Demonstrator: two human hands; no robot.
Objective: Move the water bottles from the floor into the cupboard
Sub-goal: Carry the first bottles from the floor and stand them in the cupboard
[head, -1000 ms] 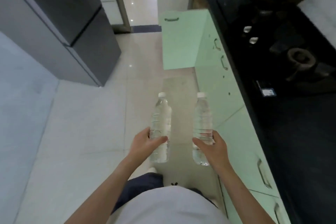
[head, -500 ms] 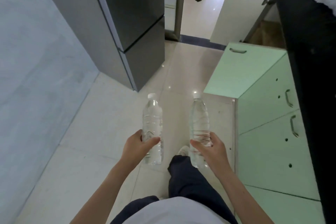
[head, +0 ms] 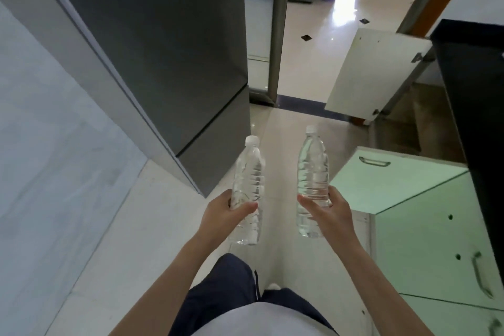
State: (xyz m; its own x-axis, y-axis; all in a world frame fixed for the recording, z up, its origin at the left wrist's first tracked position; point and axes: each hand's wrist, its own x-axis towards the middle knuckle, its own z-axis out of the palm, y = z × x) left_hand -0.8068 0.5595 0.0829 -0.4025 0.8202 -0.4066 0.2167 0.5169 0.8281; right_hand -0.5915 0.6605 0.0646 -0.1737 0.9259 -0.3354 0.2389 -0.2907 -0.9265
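The left hand (head: pixel 223 213) is clenched round the lower half of one clear bottle (head: pixel 248 180), and the right hand (head: pixel 330 213) grips a second bottle (head: pixel 312 172) the same way; both bottles are upright with white caps on, carried side by side and apart above the pale floor (head: pixel 114 240). A grey fridge (head: pixel 163 63) stands to the left, and on the right a green cupboard door (head: pixel 381 185) stands open under a black counter (head: pixel 477 103), with a white door (head: pixel 373 76) open farther on.

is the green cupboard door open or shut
Open: the green cupboard door swings out over the floor, handle facing up, beside the right hand.
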